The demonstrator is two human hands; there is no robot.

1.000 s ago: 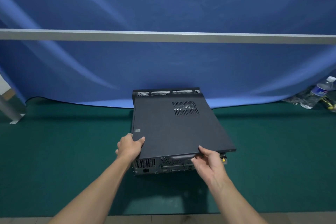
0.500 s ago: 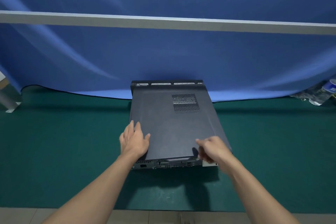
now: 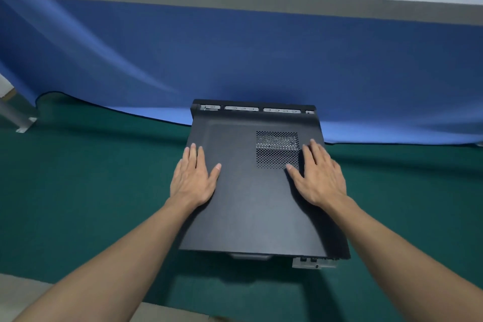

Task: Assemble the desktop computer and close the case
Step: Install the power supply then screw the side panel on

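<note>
Pretty far along by the look of it: flat black metal side panel (image 3: 256,204) already laid over the low black desktop computer case (image 3: 251,103), itself lying flat in the middle of the green felt-covered counter (image 3: 91,191), far end up against the blue cloth backdrop (image 3: 235,60). No loose parts anywhere in view, so guessing the insides are sorted, though can't see under the panel to confirm. Probably not fully shut yet: strip of silvery chassis slots (image 3: 241,109) exposed along the far edge, and a bit of grey bracket (image 3: 312,263) poking out under the near right corner, so likely needs a slide to lock home, plus maybe screws (none visible). Left hand (image 3: 194,180) flat, palm down on the left side of the panel, fingers straight and close together, thumb spread, gripping nothing, just pressing. Right hand (image 3: 320,178) same deal on the right side, fingers stretched out just beside the perforated vent grille (image 3: 277,149), thumb tip at its lower corner, nothing held.
</note>
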